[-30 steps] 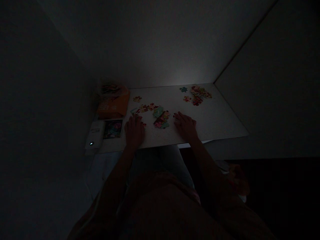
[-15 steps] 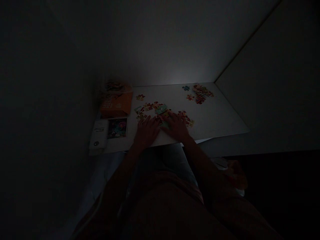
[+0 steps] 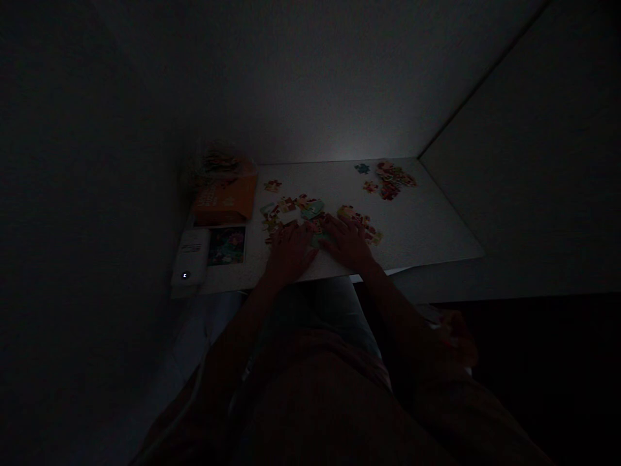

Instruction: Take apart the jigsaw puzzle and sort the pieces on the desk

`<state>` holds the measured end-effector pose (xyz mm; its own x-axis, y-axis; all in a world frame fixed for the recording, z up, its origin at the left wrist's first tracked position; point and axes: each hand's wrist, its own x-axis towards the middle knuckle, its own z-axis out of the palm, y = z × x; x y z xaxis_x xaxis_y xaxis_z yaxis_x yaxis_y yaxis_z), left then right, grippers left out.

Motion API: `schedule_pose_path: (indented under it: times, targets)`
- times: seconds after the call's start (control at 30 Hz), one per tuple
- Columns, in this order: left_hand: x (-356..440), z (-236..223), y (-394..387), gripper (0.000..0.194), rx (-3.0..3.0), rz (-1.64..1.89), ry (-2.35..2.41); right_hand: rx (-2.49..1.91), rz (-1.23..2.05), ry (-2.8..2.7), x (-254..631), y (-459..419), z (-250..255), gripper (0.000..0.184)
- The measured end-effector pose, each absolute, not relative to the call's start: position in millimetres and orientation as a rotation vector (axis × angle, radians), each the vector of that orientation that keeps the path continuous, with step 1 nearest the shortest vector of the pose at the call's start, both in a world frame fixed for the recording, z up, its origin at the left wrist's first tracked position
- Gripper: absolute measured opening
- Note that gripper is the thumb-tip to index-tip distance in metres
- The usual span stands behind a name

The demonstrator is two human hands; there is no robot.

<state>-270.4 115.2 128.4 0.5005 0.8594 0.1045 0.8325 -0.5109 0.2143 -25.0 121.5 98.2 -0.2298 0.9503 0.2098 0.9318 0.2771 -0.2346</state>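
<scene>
The light is very dim. My left hand [image 3: 292, 251] lies palm down on the near part of the white table, its fingers stretched over jigsaw puzzle pieces. My right hand [image 3: 350, 243] rests flat beside it, fingers extended and touching pieces too. Between the hands shows a patch of green and red puzzle pieces [image 3: 317, 226]. More jigsaw pieces [image 3: 286, 204] lie just beyond my left fingers, with a green piece [image 3: 312, 207] near the middle. Other pieces [image 3: 373, 235] spread out right of my right hand. What lies under the palms is hidden.
A heap of puzzle pieces [image 3: 395, 178] sits at the back right, near a single blue piece [image 3: 361, 168]. On the left stand an orange box [image 3: 226, 202], a clear bag of pieces [image 3: 220, 160], a picture card [image 3: 227, 246] and a white device [image 3: 191, 259]. A wall [image 3: 330, 123] rises behind the table.
Both hands have shifted slightly to the right. The pieces around my right hand have moved, with more showing beyond its fingers. A small light now glows on the white device.
</scene>
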Motion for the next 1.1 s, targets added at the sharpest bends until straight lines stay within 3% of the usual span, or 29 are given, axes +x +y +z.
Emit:
schedule_pose_path:
  times: [0.3,0.63,0.83,1.1]
  targets:
    - [-255,122,116,0.074,2.421,0.427,1.810,-2.020,-0.047,-1.898,-28,105,90,0.067]
    - [-258,122,112,0.098,2.506,0.332,1.739,-1.806,0.135,-2.154,-21,122,94,0.070]
    - [-261,116,115,0.062,2.731,0.305,1.363,-1.754,0.076,-2.194,6,112,85,0.070]
    - [-269,117,100,0.065,2.691,0.363,1.385,-1.843,0.020,-1.972,5,116,86,0.057]
